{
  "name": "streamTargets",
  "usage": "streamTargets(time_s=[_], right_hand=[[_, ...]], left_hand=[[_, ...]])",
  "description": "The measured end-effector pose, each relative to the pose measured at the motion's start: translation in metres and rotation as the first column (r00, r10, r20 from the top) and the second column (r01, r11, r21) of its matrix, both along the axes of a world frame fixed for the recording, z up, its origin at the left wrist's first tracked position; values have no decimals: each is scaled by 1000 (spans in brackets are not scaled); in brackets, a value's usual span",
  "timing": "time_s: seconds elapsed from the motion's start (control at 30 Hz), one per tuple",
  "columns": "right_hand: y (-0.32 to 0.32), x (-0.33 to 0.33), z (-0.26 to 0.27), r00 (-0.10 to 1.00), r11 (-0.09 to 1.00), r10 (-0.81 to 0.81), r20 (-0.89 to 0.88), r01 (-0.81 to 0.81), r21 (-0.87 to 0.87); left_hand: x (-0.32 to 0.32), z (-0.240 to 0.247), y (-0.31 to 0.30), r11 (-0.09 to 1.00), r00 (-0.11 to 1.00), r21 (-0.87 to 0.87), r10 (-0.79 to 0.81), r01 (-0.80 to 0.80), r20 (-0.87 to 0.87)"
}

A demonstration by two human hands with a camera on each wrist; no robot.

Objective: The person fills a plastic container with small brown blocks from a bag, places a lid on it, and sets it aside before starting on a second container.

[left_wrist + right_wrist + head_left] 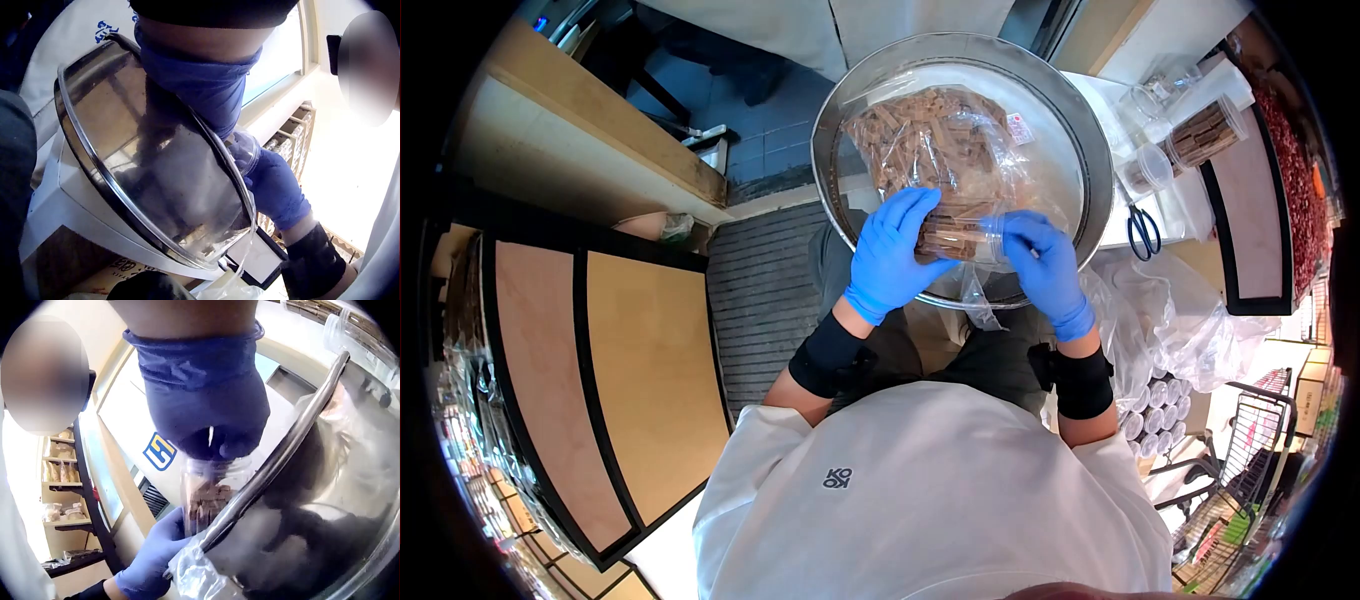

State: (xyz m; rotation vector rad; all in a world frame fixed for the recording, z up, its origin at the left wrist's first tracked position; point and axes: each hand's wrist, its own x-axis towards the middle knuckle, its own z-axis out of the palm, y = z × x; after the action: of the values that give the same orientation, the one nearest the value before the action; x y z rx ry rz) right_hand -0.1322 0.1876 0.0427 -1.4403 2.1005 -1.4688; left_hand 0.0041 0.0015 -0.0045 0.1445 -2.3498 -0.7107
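Sideways over near rim of steel bowl: clear jar, part-filled with brown sticks; clear bag of same sticks just beyond.

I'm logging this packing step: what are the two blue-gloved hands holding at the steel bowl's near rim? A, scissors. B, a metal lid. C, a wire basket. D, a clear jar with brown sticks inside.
D: the left hand and right hand both grip the clear jar of brown sticks by the steel bowl, while the scissors lie untouched off to the side.
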Motion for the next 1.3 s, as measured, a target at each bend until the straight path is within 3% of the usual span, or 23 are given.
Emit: streamTargets(time_s=[0.03, 0.1, 0.23, 0.4, 0.6, 0.83, 0.9, 1.03, 1.1, 1.2, 1.3], right_hand=[[0, 1, -2, 1000, 1000, 0, 0, 0, -1], [-1, 4, -10, 902, 977, -174, 394, 208, -45], [-2, 8, -16, 906, 981, -122, 406, 171, -87], [3, 11, 7, 822, 989, -83, 563, 140, -58], [3, 6, 5, 871, 998, -61, 487, 52, 33], [7, 4, 15, 847, 974, 3, 532, -124, 191], [8, 3, 17, 893, 960, 21, 450, -143, 239], [7, 2, 18, 869, 982, -19, 495, -76, 171], [2, 2, 17, 758, 992, 9, 652, -89, 89], [0, 3, 16, 707, 992, 33, 707, -112, 65], [1, 3, 20, 715, 996, -11, 699, -53, 70]], left_hand=[[0, 0, 0, 1000, 1000, 3, -1, 1, 0], [0, 0, 0, 1000, 1000, 8, 3, -3, 1], [0, -1, 0, 1000, 1000, 20, 5, -5, 6], [0, 2, 0, 1000, 1000, 15, 12, -12, 2], [0, 1, 1, 1000, 1000, 11, 7, -7, 16], [0, -1, 0, 1000, 1000, -22, 5, -5, 14], [0, 1, 0, 1000, 1000, -23, 5, -5, 22], [0, 3, 0, 1000, 1000, 3, -3, 3, 17], [0, 2, 1, 1000, 1000, 3, -4, 4, 16], [-1, 1, 0, 1000, 1000, -7, -3, 3, 16], [0, 2, 0, 1000, 1000, 1, -2, 2, 20]])
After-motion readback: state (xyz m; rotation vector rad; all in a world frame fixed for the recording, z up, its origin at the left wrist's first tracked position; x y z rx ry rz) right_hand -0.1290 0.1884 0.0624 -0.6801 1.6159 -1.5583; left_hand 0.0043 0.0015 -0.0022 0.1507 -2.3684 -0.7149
